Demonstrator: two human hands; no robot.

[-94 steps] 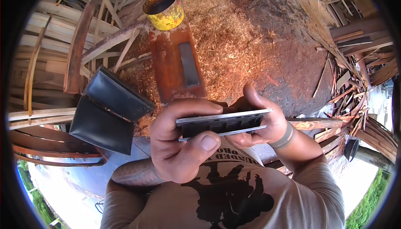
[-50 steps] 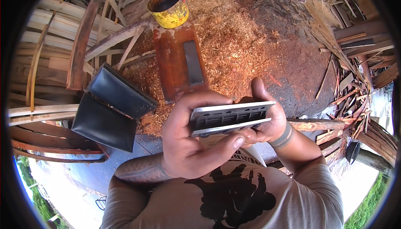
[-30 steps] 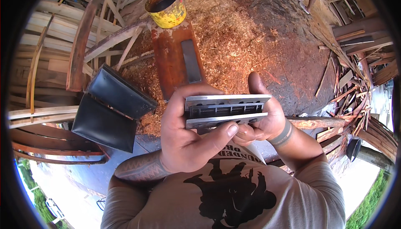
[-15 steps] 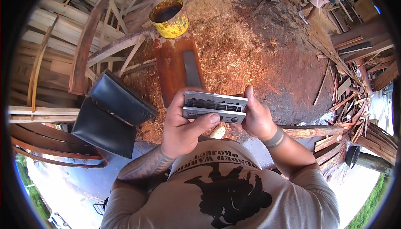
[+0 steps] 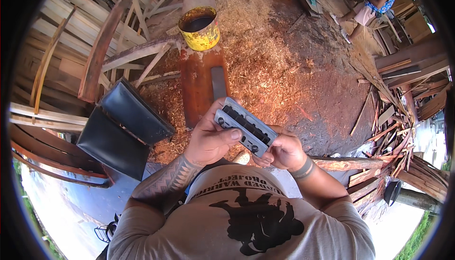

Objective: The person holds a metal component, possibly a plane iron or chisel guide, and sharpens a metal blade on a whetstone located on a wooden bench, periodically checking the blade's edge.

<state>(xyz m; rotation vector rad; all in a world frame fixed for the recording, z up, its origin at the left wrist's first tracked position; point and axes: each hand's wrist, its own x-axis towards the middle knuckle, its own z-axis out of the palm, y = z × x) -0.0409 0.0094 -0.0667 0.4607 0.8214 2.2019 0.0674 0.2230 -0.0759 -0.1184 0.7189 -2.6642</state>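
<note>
A grey metal block (image 5: 246, 128) is being held in mid-air in front of the wearer's body, its length being slanted from upper left down to lower right. Its upper left end is being grasped by the left hand (image 5: 209, 139), with the thumb being pressed along the near plate and the fingers being partly hidden behind. Its lower right end is being gripped by the right hand (image 5: 284, 151), whose thumb is being laid against that end. A dark lengthwise channel is being exposed between two pale plates, and round dark fittings are being shown on the near plate.

Beyond the block, a dark flat bar (image 5: 218, 83) is being supported by a reddish-brown board (image 5: 195, 89), and a yellow bucket (image 5: 201, 39) is being carried at the board's far end. To the left, two black padded panels (image 5: 113, 141) are being seen. Wood shavings (image 5: 258, 56) are being spread over the ground to the right of the board.
</note>
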